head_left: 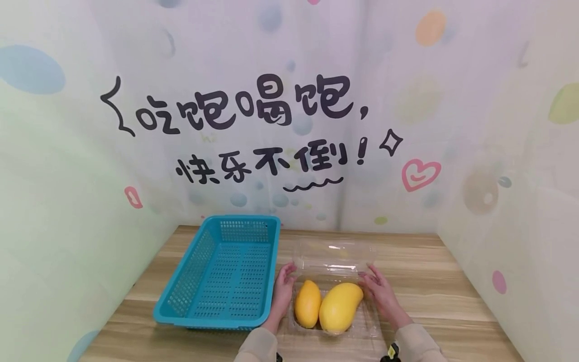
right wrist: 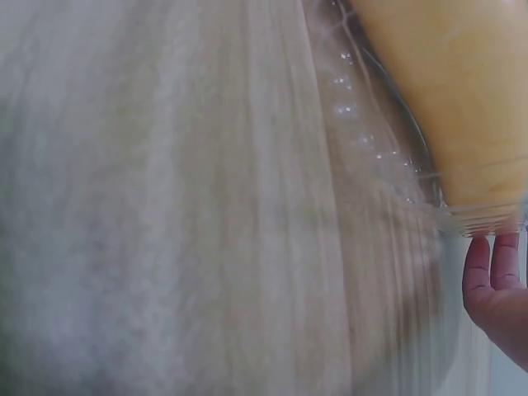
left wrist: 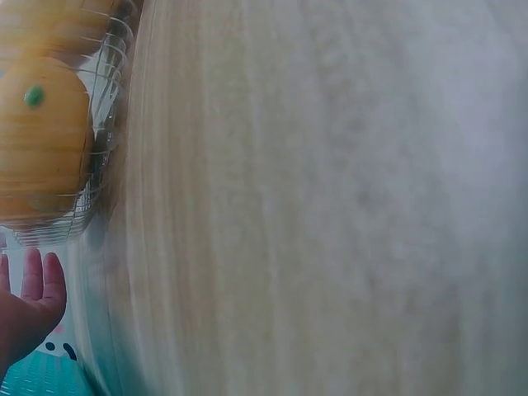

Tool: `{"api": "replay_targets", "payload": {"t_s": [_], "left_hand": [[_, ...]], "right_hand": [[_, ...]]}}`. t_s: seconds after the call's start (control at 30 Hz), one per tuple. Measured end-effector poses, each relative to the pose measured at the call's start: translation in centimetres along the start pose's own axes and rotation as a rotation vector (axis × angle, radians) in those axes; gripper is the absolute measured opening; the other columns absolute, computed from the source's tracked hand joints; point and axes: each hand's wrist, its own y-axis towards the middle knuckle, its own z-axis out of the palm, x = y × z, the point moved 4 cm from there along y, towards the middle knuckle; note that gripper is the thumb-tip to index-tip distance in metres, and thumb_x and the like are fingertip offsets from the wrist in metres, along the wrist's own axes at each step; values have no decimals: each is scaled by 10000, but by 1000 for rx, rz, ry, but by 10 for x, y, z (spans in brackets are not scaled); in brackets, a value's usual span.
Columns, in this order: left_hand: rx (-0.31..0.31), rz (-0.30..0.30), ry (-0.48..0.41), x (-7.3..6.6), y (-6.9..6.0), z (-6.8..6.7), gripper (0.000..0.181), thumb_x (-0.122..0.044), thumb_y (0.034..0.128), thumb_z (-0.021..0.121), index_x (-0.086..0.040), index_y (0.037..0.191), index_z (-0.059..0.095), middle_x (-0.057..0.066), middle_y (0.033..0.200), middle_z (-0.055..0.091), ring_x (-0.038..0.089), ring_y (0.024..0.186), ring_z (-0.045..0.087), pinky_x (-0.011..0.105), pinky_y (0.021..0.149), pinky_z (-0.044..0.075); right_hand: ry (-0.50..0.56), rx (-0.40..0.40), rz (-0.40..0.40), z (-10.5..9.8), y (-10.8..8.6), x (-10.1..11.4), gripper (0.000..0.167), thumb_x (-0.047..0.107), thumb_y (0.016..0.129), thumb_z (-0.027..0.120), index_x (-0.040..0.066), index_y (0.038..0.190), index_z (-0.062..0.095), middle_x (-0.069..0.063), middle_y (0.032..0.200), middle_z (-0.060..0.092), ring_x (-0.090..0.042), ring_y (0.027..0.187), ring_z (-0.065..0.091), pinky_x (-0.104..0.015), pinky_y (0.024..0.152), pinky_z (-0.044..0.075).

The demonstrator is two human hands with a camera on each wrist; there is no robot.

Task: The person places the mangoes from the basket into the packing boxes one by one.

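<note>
A clear plastic clamshell box (head_left: 372, 322) lies on the wooden table with its lid (head_left: 332, 257) folded back. Two mangoes rest side by side in its base: a smaller orange-yellow mango (head_left: 307, 305) on the left and a larger yellow mango (head_left: 339, 305) on the right. My left hand (head_left: 282, 291) is at the box's left side, fingers extended towards the lid hinge. At the opposite side, my right hand (head_left: 381, 294) has its fingers near the hinge corner. Fingertips (right wrist: 478, 256) meet the box's edge in the right wrist view. Neither thumb's contact is clear.
A blue perforated plastic basket (head_left: 232, 281) stands left of the box, close beside my left forearm. The wooden table (head_left: 434, 286) extends to the right. A printed fabric wall (head_left: 253, 45) closes off the back and both sides.
</note>
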Motion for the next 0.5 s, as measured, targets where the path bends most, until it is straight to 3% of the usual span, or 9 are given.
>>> {"api": "replay_targets", "payload": {"t_s": [0.2, 0.33, 0.4, 0.5], "left_hand": [[-38, -8, 22, 2, 1, -1, 347, 74, 919, 373, 27, 1255, 444, 227, 1247, 488, 379, 1105, 506, 447, 917, 429], [-54, -49, 21, 5, 1, -2, 279, 6, 942, 381, 16, 1205, 476, 208, 1223, 492, 342, 1083, 495, 424, 876, 439], [-64, -58, 38, 5, 0, -2, 263, -36, 957, 368, 16, 1183, 491, 201, 1210, 499, 332, 1085, 484, 436, 886, 432], [-84, -47, 33, 3, -2, -2, 278, -60, 974, 328, 48, 1160, 505, 212, 1187, 509, 340, 1079, 480, 451, 918, 416]], "right_hand": [[62, 90, -53, -2, -2, -1, 227, 174, 986, 381, 132, 1193, 468, 109, 1005, 615, -53, 934, 614, -175, 836, 464], [111, 119, -6, -5, -6, 2, 211, 246, 999, 345, 170, 1098, 515, 99, 991, 619, -50, 945, 600, -196, 827, 475], [60, 90, 30, -7, -9, 4, 224, 329, 990, 350, 221, 1054, 536, 154, 988, 593, 23, 936, 563, -168, 808, 461], [-31, 58, 69, -11, -12, 8, 355, 421, 978, 301, 177, 1112, 522, 130, 1041, 564, 45, 936, 522, -180, 817, 437]]}}
